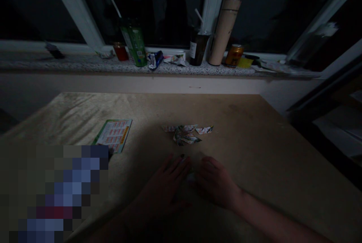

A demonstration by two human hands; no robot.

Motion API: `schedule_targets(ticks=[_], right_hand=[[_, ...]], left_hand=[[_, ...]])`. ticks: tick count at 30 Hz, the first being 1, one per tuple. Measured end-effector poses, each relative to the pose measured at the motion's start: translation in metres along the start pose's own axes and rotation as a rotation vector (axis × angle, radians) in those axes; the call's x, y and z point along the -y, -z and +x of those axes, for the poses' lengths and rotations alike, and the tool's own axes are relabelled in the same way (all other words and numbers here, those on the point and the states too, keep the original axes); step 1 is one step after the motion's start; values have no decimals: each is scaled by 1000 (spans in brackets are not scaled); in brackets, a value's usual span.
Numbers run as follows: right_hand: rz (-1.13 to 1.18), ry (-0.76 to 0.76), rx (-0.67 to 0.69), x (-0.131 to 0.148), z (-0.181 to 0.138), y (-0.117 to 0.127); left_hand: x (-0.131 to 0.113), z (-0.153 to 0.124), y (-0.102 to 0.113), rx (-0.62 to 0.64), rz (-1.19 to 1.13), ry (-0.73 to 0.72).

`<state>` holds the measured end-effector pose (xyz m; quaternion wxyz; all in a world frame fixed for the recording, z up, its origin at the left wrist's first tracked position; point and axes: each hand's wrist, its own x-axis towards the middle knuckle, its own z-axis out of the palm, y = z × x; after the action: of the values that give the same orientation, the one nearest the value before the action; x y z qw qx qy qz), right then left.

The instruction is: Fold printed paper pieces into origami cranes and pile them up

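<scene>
My left hand (166, 182) and my right hand (215, 182) rest close together on the tan table (254, 141), fingers bent down over a small pale piece of paper (191, 177) pressed between them. The scene is dim, so the grip is hard to make out. Just beyond my fingertips lies a small heap of folded printed paper pieces (186, 133). A green-edged printed card (114, 134) lies flat to the left of the heap.
A stone windowsill (85, 63) behind the table holds a green bottle (135, 45), a red jar (121, 51), a dark cup with a straw (198, 46), a tall beige tumbler (224, 31), an orange can (234, 55) and wrappers. A pixelated patch covers the lower left.
</scene>
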<state>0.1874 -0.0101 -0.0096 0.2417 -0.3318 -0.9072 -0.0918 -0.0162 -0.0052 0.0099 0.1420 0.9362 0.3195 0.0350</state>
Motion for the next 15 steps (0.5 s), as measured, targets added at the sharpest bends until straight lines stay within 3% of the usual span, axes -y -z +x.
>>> schedule_targets(ticks=[6, 15], right_hand=[[32, -75, 224, 2, 5, -9], [116, -136, 302, 2, 6, -9]], left_hand=[[1, 2, 1, -34, -27, -6], [1, 2, 3, -57, -50, 14]])
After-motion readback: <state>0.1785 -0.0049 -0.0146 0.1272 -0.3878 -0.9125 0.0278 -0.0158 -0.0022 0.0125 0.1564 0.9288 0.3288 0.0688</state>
